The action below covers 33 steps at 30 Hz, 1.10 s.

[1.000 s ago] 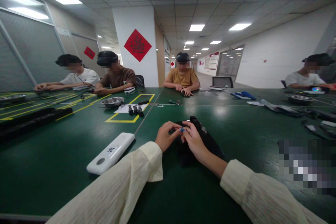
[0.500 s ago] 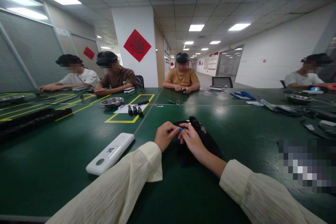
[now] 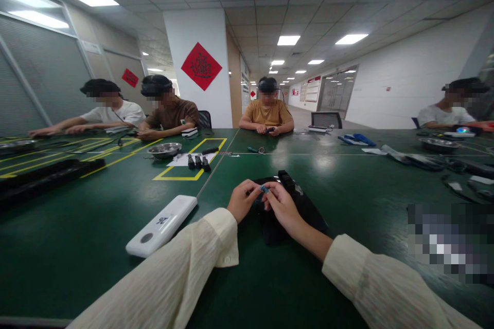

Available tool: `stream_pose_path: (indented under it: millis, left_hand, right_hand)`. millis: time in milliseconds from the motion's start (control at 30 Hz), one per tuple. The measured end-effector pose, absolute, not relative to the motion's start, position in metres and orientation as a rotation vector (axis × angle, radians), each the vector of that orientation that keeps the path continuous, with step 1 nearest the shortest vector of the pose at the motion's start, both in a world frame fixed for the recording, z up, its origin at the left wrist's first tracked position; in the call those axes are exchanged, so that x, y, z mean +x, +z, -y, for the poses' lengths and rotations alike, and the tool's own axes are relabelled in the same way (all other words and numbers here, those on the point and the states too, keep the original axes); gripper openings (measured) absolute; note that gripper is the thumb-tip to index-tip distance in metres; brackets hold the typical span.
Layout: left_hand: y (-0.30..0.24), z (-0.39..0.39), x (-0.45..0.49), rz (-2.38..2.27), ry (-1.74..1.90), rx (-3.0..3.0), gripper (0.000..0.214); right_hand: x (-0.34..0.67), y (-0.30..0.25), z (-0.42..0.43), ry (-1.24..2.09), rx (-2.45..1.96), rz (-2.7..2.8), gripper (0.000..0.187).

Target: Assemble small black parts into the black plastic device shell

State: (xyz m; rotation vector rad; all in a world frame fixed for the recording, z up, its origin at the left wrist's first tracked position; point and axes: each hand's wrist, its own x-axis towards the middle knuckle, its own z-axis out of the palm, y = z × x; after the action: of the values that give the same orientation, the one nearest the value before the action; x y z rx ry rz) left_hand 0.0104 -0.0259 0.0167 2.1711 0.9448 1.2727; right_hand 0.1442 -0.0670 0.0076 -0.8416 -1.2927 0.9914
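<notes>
My left hand point(image 3: 243, 200) and my right hand point(image 3: 283, 206) meet above the green table, fingertips together in a pinch. Between them is a small blue piece point(image 3: 264, 188), too small for me to tell its kind. Both hands are closed on it. Under and behind my right hand lies a flat, dark, shiny thing point(image 3: 311, 212), partly covered by the hand. A black ridged block point(image 3: 286, 180) rests at its far edge. To the left of my left forearm sits a white oblong device point(image 3: 164, 226) marked 26.
Three small black parts point(image 3: 198, 162) lie by a yellow tape outline beside a metal bowl point(image 3: 164, 150). A long black tray point(image 3: 50, 177) is at left. Cables and bags point(image 3: 409, 158) lie at right. Several co-workers point(image 3: 267, 113) sit around the table.
My fingertips have shifted slightly, and more of the blue piece shows between them. The co-worker at far left has stretched an arm further left.
</notes>
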Motion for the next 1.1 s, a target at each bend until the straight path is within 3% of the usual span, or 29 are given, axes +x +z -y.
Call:
stream_pose_path:
  millis: [467, 1100]
  left_hand:
    - [0.012, 0.031, 0.015, -0.863, 1.088, 2.193, 0.036]
    - [0.015, 0.036, 0.017, -0.866, 1.104, 2.183, 0.045]
  right_hand:
    - [0.146, 0.005, 0.067, 0.897, -0.907, 1.293, 0.022]
    - [0.144, 0.007, 0.075, 0.776, -1.009, 1.389, 0.02]
